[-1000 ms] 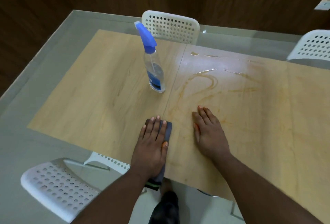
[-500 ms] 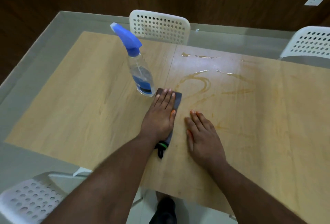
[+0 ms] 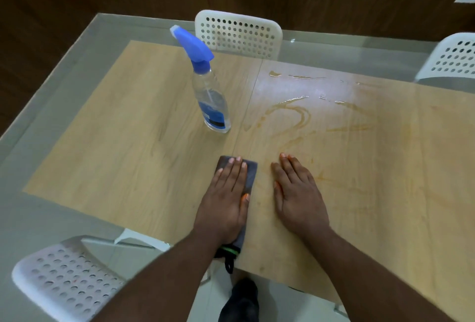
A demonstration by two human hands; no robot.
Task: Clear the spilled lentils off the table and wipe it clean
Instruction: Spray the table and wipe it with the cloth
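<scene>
My left hand [image 3: 226, 201] lies flat with straight fingers on a dark grey cloth [image 3: 250, 172], pressing it onto the wooden table [image 3: 128, 141] near the front edge. Most of the cloth is hidden under the hand; a black and green loop sticks out at the wrist. My right hand [image 3: 298, 195] rests flat on the bare tabletop just right of the cloth. Orange-yellow smears and wet streaks [image 3: 295, 116] cover the table beyond and to the right of both hands. No lentils are visible.
A clear spray bottle [image 3: 209, 95] with a blue trigger stands behind the cloth. White perforated chairs stand at the far side [image 3: 239, 32], the far right [image 3: 452, 59] and the near left [image 3: 64, 278]. A foot [image 3: 241, 301] shows below the table edge.
My left hand has pulled the cloth back toward me from beside the spray bottle, after pushing it forward before that. The right hand has stayed flat in place.
</scene>
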